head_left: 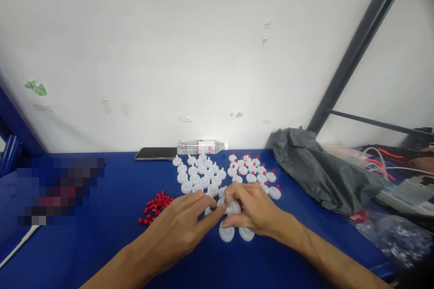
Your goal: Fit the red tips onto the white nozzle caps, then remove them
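Observation:
My right hand grips a white plastic nozzle cap, its thumb and fingers curled round it. My left hand meets it from the other side, its thumb and index finger pinched together by the right fingertips. Whatever sits in that pinch is hidden. White nozzle caps with bare tips stand in a group beyond my hands, and a few more caps lie below the right hand. To the right is a group of white caps with red tips. Left of my left hand lies a pile of small red tip covers.
A clear plastic bottle lies along the wall beside a phone. On the right are a dark grey plastic bag, a clear bag and cables. A blurred-out object with a white cable lies at left on the blue table.

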`<state>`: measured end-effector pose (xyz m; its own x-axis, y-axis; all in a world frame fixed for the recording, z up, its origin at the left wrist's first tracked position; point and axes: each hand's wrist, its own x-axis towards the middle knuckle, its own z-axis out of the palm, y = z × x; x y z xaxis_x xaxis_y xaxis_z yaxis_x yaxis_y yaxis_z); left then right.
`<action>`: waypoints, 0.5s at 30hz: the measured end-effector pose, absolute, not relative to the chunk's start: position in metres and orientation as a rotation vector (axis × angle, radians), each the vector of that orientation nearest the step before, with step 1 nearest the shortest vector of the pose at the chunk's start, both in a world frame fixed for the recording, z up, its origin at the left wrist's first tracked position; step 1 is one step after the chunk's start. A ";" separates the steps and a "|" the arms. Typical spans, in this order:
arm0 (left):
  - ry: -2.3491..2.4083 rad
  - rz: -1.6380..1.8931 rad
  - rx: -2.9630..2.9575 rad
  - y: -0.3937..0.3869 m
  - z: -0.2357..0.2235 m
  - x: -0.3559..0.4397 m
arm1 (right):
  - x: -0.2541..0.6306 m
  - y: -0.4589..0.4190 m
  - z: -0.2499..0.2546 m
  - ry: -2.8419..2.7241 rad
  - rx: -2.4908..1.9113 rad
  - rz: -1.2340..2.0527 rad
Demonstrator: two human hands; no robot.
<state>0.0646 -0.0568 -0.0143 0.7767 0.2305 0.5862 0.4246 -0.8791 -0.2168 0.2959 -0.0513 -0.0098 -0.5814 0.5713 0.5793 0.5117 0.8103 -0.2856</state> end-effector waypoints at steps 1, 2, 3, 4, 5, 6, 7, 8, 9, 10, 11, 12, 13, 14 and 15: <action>-0.496 -0.806 -2.632 -0.058 -0.014 0.065 | 0.295 -0.051 -0.010 -2.310 -0.784 0.122; -0.492 -0.808 -2.628 -0.058 -0.014 0.066 | 0.295 -0.052 -0.011 -2.310 -0.779 0.133; -0.487 -0.810 -2.627 -0.059 -0.015 0.067 | 0.295 -0.052 -0.011 -2.308 -0.776 0.143; -0.482 -0.814 -2.626 -0.059 -0.015 0.067 | 0.294 -0.052 -0.012 -2.306 -0.776 0.152; -0.484 -0.815 -2.628 -0.060 -0.015 0.068 | 0.294 -0.052 -0.012 -2.304 -0.772 0.155; -0.487 -0.817 -2.631 -0.060 -0.015 0.068 | 0.294 -0.052 -0.012 -2.299 -0.764 0.154; -0.493 -0.826 -2.631 -0.061 -0.016 0.067 | 0.294 -0.052 -0.012 -2.293 -0.745 0.147; -0.499 -0.841 -2.627 -0.061 -0.016 0.067 | 0.294 -0.052 -0.012 -2.286 -0.718 0.139; -0.505 -0.870 -2.617 -0.060 -0.015 0.066 | 0.294 -0.052 -0.012 -2.283 -0.685 0.134; -0.513 -0.903 -2.602 -0.059 -0.014 0.065 | 0.295 -0.051 -0.011 -2.285 -0.654 0.134; -0.523 -0.944 -2.581 -0.058 -0.013 0.064 | 0.295 -0.051 -0.010 -2.285 -0.630 0.136; -0.526 -0.984 -2.561 -0.057 -0.012 0.062 | 0.295 -0.051 -0.009 -2.284 -0.613 0.134; -0.528 -1.016 -2.542 -0.055 -0.011 0.061 | 0.296 -0.051 -0.009 -2.282 -0.606 0.129; -0.526 -1.036 -2.532 -0.053 -0.010 0.059 | 0.296 -0.051 -0.008 -2.277 -0.604 0.121; -0.524 -1.048 -2.527 -0.052 -0.010 0.057 | 0.296 -0.051 -0.008 -2.271 -0.601 0.108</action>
<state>0.0573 -0.0521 -0.0101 0.6570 0.1998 0.7270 0.4619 -0.8688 -0.1786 0.2962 -0.0513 -0.0075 -0.5923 0.4532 0.6662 0.3880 0.8850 -0.2572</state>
